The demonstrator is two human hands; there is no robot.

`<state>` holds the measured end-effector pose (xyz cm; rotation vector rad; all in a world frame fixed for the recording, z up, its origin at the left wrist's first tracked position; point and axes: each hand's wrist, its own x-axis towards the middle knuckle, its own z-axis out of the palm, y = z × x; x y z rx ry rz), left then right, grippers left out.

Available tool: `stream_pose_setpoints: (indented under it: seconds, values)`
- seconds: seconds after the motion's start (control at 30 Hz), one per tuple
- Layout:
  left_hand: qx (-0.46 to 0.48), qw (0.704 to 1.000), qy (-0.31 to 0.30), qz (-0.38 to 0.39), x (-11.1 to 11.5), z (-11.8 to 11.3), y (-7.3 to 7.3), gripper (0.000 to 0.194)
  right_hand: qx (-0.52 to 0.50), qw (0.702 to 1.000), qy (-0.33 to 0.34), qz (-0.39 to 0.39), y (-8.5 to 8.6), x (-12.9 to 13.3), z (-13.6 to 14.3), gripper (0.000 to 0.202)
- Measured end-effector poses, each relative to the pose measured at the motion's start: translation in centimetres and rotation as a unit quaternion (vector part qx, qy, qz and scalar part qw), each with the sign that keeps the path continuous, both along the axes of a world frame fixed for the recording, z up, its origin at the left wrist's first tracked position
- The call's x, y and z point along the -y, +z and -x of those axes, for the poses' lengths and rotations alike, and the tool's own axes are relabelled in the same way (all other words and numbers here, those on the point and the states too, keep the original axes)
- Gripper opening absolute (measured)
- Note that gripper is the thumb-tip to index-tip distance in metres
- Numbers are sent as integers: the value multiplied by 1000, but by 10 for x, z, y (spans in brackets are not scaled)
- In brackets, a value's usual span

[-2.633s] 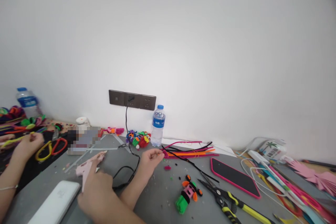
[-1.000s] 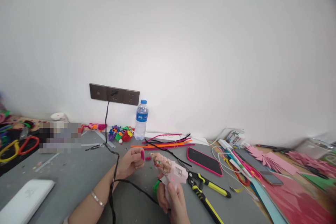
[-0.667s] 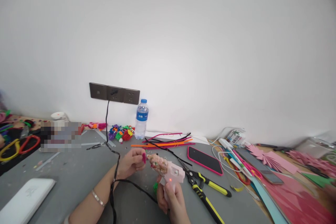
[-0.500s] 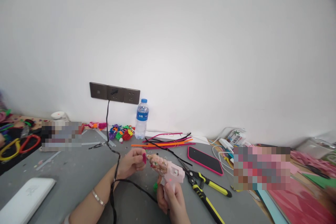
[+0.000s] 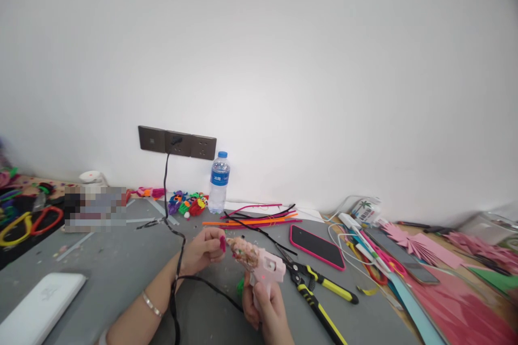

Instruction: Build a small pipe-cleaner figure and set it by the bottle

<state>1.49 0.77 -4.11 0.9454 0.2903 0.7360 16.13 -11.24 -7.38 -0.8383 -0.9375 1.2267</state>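
Observation:
My right hand [image 5: 267,304] is wrapped round the handle of a pink hot glue gun [image 5: 265,267], whose crusted nozzle points left. Between the fingertips of my left hand [image 5: 206,250] is a short magenta piece of pipe cleaner [image 5: 222,243], right at the nozzle tip; I cannot tell whether they touch. A small green fuzzy thing [image 5: 240,288] lies partly hidden behind my right hand. The black cord [image 5: 180,259] runs from the wall socket across my left forearm towards the glue gun.
Yellow-and-black pliers [image 5: 319,285] and a pink-edged phone [image 5: 317,247] lie to the right. Behind are pipe cleaners [image 5: 259,220], a water bottle [image 5: 219,183] and colourful fuzzy figures [image 5: 188,205]. A white power bank [image 5: 42,307] lies front left. Coloured paper [image 5: 465,302] covers the far right.
Both hands hold nearly the same pose, with the magenta piece staying at the glue gun's nozzle. At the far right edge, a blurred shape has mostly gone from view.

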Motion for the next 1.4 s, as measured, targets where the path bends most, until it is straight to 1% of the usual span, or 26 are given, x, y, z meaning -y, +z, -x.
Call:
stream_pose_setpoints:
  seconds: [0.13,0.4,0.7,0.97,1.2,1.4]
  values:
    - [-3,1000,3,-1,1,0,1,46,6,1000,-3,1,-2,1,0,52]
    - [-4,1000,7,-8,0,1,2,44,-4,1000,1,24,2,3,0,55]
    - [-13,1000,-3,-8,1,0,4,46,5,1000,-22,16,3,3,0,53]
    - [-16,1000,-16,-8,0,1,-1,43,6,1000,-14,23,-1,1,-1,54]
    - [1,1000,-3,-9,0,1,3,42,-10,1000,-14,0,3,2,-1,52]
    - [-7,1000,5,-13,1,1,4,42,-3,1000,6,8,-3,3,-4,53]
